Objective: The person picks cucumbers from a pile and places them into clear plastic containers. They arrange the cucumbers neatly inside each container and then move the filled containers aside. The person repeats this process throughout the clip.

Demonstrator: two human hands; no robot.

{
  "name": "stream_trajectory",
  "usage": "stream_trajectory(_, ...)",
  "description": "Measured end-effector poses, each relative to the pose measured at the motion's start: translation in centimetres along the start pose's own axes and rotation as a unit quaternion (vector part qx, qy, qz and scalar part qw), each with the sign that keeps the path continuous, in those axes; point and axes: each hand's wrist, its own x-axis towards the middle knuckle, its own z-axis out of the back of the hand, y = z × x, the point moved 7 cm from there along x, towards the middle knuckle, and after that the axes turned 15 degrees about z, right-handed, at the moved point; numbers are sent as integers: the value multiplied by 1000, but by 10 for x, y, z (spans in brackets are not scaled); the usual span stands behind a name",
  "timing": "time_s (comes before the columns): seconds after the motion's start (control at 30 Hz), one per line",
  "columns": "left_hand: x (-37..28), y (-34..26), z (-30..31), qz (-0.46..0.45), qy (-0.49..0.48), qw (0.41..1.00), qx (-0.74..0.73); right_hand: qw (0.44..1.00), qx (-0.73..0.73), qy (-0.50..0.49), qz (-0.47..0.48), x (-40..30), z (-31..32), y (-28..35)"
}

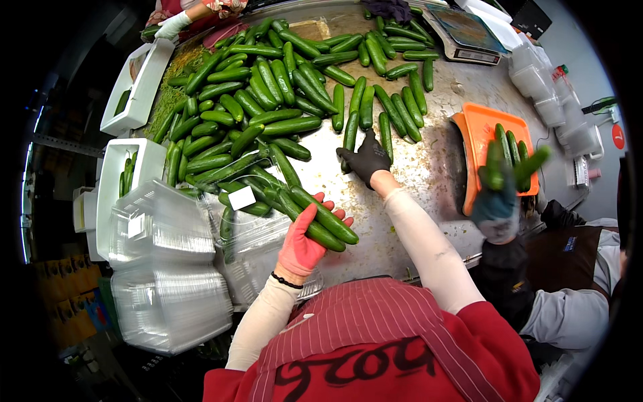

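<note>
Two cucumbers [326,216] lie side by side in my left hand [303,240], which wears a pink glove, thumb over them. My right hand [369,157], in a black glove, is on a cucumber [350,131] on the metal table [422,186], thumb and fingers around its near end. Other loose cucumbers lie just beyond that hand. A large heap of cucumbers [251,95] spreads over the far left of the table. Beside my left hand, an open clear plastic clamshell container [261,241] with a white label [242,198] stands partly over cucumbers.
Stacked clear containers [168,301] stand at the left, beside white foam boxes [103,201]. At the right, a co-worker's gloved hand [497,206] holds cucumbers over an orange tray [469,151]. A scale [467,37] sits far right; another person's gloved hand [173,26] is far left.
</note>
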Motion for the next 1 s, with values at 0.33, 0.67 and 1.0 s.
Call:
stream_trajectory(0.33, 9, 14, -12, 112, 183, 976, -43, 860, 294, -47, 415, -66, 82, 98)
stream_trajectory(0.67, 16, 9, -5, 69, 156, 985, 14, 980, 113, 141, 87, 46, 45, 40)
stream_trajectory(1.0, -7, -8, -18, -17, 25, 972, 234, 997, -21, 46, 66, 44, -5, 9)
